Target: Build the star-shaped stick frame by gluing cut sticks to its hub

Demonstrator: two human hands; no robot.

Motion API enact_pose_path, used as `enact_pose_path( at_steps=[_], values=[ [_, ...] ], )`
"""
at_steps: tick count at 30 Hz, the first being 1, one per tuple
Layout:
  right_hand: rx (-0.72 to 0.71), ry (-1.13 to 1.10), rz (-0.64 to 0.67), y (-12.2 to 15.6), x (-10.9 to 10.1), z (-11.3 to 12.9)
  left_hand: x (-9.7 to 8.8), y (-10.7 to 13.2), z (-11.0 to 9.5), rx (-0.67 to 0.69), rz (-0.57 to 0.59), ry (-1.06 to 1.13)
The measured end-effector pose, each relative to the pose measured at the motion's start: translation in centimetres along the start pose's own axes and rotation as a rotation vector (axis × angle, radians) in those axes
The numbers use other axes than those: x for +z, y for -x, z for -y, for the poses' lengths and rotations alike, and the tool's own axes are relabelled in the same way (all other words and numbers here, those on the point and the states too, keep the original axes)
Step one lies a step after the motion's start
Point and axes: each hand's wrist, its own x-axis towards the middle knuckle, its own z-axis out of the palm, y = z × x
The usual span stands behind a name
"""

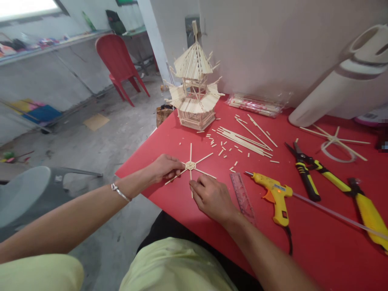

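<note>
A six-armed star of thin wooden sticks lies flat on the red table. My left hand pinches the star at its left side, fingertips close to the small hexagonal hub. My right hand rests just below the hub with its fingers curled over the lower stick. A tall pagoda model built from sticks stands at the table's far left corner.
Loose sticks and short offcuts lie beyond the star. A pink ruler, a yellow glue gun, yellow-handled cutters, a second stick star, a packet of sticks and a white roll fill the right. A red chair stands behind.
</note>
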Motion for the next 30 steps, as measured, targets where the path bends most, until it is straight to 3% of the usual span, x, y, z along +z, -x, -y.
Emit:
enact_pose_path(
  at_steps=[30],
  values=[
    [-0.01,0.007,-0.015,-0.05,0.19,-0.15,0.01,0.02,0.05,0.0,0.002,0.018]
  ],
)
